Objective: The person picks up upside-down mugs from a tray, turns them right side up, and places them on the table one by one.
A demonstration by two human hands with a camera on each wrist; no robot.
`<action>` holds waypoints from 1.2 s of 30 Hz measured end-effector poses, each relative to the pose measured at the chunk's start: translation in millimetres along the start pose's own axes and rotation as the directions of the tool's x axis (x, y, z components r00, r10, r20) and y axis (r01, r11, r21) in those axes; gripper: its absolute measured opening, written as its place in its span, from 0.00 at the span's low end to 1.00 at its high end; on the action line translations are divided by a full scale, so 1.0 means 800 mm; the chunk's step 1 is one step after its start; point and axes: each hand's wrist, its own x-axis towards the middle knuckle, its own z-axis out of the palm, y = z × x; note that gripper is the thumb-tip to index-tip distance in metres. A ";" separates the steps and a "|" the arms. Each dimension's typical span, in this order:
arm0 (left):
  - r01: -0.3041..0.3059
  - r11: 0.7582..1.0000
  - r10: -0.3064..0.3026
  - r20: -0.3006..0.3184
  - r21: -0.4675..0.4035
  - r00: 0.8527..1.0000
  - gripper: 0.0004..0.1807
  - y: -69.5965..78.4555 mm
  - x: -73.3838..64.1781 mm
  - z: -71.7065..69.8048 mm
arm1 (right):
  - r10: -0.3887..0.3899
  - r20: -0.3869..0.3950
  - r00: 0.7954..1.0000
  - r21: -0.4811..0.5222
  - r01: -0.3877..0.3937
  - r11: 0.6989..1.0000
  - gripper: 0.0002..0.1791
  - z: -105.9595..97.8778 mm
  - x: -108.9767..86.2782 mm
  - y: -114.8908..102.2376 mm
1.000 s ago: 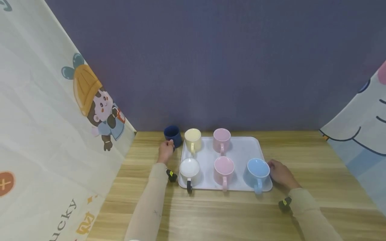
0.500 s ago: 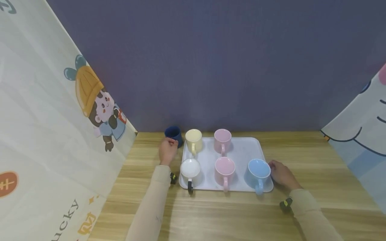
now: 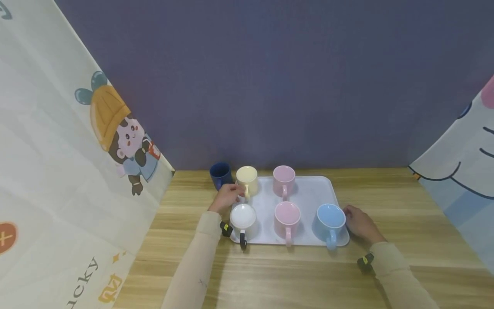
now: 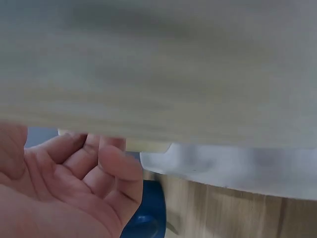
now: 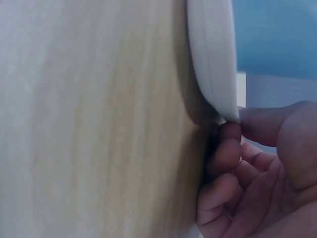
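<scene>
My left hand (image 3: pixel 227 197) reaches over the tray's left edge, its fingertips beside the handle of the yellow mug (image 3: pixel 247 177). In the left wrist view its fingers (image 4: pixel 121 171) are loosely curled and hold nothing visible; a blurred pale surface covers the upper part. The dark blue mug (image 3: pixel 221 172) stands on the table just behind that hand. My right hand (image 3: pixel 362 223) pinches the rim of the white tray (image 5: pixel 215 64) between thumb and fingers, beside the light blue mug (image 3: pixel 330 219). The tray (image 3: pixel 308 189) lies on the table.
On the tray also stand a white mug (image 3: pixel 243 216) with a black handle, a pink mug (image 3: pixel 284 177) at the back and another pink mug (image 3: pixel 287 216) in front. A dark wall panel (image 3: pixel 289 86) rises behind the wooden table (image 3: pixel 293 274). Printed curtains (image 3: pixel 46 171) hang at both sides.
My left hand has left the dark blue mug and moved right to the yellow mug's handle. The dark blue mug stays in place. My right hand keeps its hold on the tray's rim.
</scene>
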 end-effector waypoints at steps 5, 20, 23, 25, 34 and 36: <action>0.001 1.000 -0.001 0.042 -0.008 0.999 0.17 -0.001 0.002 0.002 | 0.009 0.000 1.000 -0.006 -0.009 1.000 0.18 0.001 0.002 0.001; 0.034 0.997 -0.021 0.165 -0.074 0.986 0.17 0.005 0.021 0.008 | -0.024 0.018 1.000 -0.029 0.024 0.999 0.18 -0.018 0.027 0.008; 0.060 0.994 -0.046 0.145 -0.095 0.988 0.19 0.008 0.024 0.011 | -0.035 0.020 0.999 -0.033 0.035 0.999 0.18 -0.023 0.036 0.011; 0.070 0.991 -0.056 0.127 -0.110 0.990 0.19 0.010 0.027 0.012 | -0.039 0.024 0.999 -0.036 0.040 0.999 0.18 -0.027 0.044 0.013; 0.072 0.988 -0.062 0.074 -0.138 0.995 0.21 0.017 0.037 0.019 | -0.066 0.045 0.997 -0.050 0.068 0.996 0.18 -0.049 0.073 0.019; 0.063 0.986 -0.055 0.057 -0.155 0.997 0.20 0.017 0.039 0.020 | -0.070 0.048 0.996 -0.052 0.072 0.996 0.18 -0.053 0.079 0.019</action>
